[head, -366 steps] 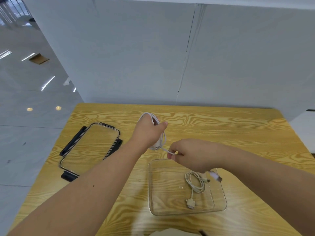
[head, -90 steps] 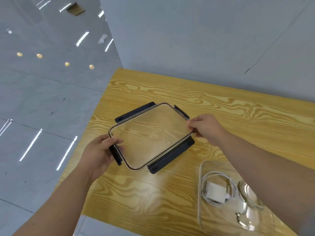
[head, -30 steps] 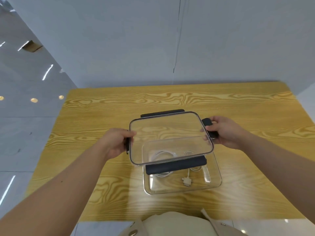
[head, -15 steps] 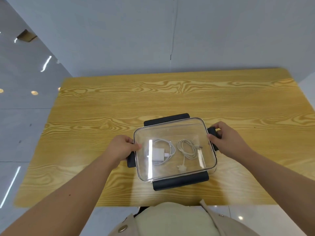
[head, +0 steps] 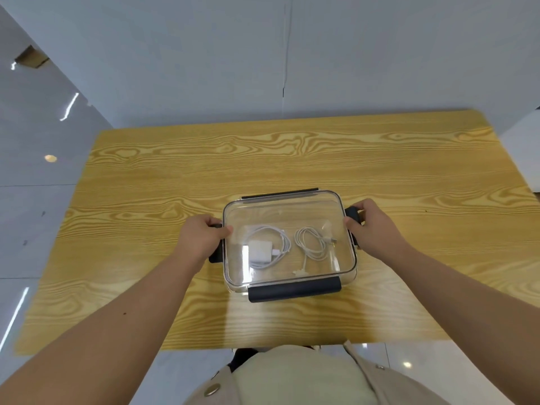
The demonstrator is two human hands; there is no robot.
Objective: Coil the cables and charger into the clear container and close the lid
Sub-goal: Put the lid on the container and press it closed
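The clear container (head: 349, 277) stands near the front middle of the wooden table. Its clear lid (head: 280, 211) with dark clip flaps lies on top of it. Through the lid I see the white charger (head: 260, 252) ringed by its coiled cable (head: 282, 236), and a second coiled white cable (head: 311, 244) to its right. My left hand (head: 200, 235) grips the lid's left flap, thumb on the lid edge. My right hand (head: 369, 226) grips the right flap (head: 352, 213). The front flap (head: 293, 289) sticks out flat; the back flap (head: 279, 194) shows as a thin dark strip.
The wooden table (head: 175, 176) carries only the container. A grey wall stands right behind its far edge. Glossy floor lies to the left and right. My beige clothing (head: 292, 375) shows below the table's front edge.
Over the last second the lid came down from above the container and now rests on it. Both hands stay on the side flaps. The camera has tilted slightly.
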